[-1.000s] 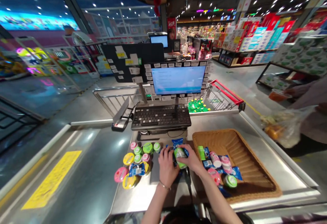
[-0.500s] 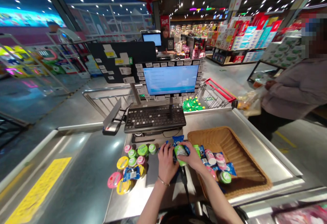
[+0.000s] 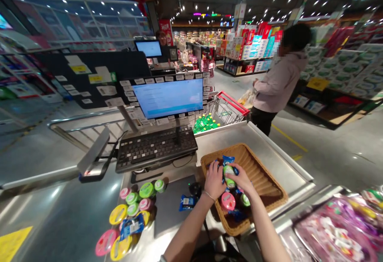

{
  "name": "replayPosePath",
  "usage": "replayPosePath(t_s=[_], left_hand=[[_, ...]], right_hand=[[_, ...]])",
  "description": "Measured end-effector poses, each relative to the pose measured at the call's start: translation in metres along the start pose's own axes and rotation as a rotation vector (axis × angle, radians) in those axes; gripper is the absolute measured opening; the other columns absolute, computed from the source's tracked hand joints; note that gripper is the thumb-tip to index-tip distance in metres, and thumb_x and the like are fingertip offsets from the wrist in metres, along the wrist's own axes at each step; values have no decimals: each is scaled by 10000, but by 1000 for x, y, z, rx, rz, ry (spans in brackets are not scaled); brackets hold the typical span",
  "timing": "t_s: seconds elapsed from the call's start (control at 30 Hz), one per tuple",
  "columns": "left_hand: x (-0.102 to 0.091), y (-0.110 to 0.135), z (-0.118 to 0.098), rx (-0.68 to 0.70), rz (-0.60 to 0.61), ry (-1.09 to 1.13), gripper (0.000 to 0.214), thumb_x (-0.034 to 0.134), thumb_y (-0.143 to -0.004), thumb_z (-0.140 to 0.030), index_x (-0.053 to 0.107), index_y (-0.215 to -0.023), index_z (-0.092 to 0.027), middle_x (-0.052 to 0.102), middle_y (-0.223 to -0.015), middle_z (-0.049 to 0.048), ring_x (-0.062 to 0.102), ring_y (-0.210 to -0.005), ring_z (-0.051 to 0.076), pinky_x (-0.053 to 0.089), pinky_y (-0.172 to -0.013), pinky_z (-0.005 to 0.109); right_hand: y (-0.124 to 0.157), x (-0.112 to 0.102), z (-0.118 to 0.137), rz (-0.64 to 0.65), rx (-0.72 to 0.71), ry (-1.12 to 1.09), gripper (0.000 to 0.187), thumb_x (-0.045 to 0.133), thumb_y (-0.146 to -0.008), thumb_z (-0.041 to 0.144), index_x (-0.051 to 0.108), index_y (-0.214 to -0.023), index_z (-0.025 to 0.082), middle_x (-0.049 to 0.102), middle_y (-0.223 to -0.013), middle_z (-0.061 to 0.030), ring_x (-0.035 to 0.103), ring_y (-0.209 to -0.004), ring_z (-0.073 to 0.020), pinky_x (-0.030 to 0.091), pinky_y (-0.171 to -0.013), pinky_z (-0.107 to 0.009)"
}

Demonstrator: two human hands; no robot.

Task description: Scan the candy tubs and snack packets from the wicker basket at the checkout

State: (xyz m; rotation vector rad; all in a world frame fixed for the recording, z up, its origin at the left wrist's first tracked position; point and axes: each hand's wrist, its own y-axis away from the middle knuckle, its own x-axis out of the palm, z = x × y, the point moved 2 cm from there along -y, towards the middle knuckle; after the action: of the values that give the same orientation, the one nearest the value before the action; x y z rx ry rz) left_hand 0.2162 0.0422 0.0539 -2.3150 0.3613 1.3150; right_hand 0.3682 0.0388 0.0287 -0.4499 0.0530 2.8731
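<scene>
Checkout counter (image 3: 227, 142) holds a wicker basket (image 3: 254, 170); above its nine o'clock side, left hand (image 3: 214, 181) and right hand (image 3: 241, 184) press together, pinching a green-and-white packet (image 3: 229, 176). A slack pinch could drop it onto the pink tub (image 3: 228, 201) below.

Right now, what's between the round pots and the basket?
In the head view, a blue packet and a small black device lie there.

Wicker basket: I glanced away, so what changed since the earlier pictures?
The left hand and right hand carried the green packaged item rightward from the counter to above the wicker basket. A blue packet now shows on the counter, and the person in a pale hoodie stands farther off. The round-lidded tubs stayed put.
</scene>
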Motion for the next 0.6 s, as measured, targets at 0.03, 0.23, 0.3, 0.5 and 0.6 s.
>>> replayPosePath(t_s=[0.03,0.23,0.3,0.5,0.6], left_hand=[[6,-1,0,3,33,-3,511,583,-700,-181,509,-1206,-179,443,-1367,152,309,-1339,331,384,-1044,524],[9,1,1,26,81,-28,547,569,-728,-150,482,-1265,-217,418,-1428,109,300,-1365,313,382,-1052,514],[1,3,0,28,49,-21,519,563,-755,-173,487,-1267,-203,423,-1426,117,284,-1382,307,366,-1070,508],[-28,22,15,21,-103,-37,593,605,-798,-327,433,-1349,-192,366,-1475,142,214,-1424,319,305,-1102,541],[-48,42,36,-35,-170,-71,653,621,-798,-401,403,-1377,-193,359,-1481,148,211,-1426,323,304,-1100,543]], right_hand=[[-1,0,-6,-13,-1,19,421,702,-594,408,669,-956,195,674,-977,-75,611,-986,-285,460,-927,-442],[0,7,-30,-3,-1,129,364,638,-650,355,705,-978,210,645,-1072,-98,575,-1077,-290,395,-1002,-490],[4,8,-30,9,14,164,380,635,-667,334,704,-1031,252,606,-1200,-97,488,-1216,-333,324,-1034,-575],[15,21,6,-75,-37,465,459,557,-802,414,584,-1259,375,265,-1550,-1,-51,-1423,-453,104,-962,-807],[18,47,37,-16,-199,483,543,560,-809,429,511,-1342,338,263,-1553,-22,-23,-1438,-412,161,-1044,-723]])
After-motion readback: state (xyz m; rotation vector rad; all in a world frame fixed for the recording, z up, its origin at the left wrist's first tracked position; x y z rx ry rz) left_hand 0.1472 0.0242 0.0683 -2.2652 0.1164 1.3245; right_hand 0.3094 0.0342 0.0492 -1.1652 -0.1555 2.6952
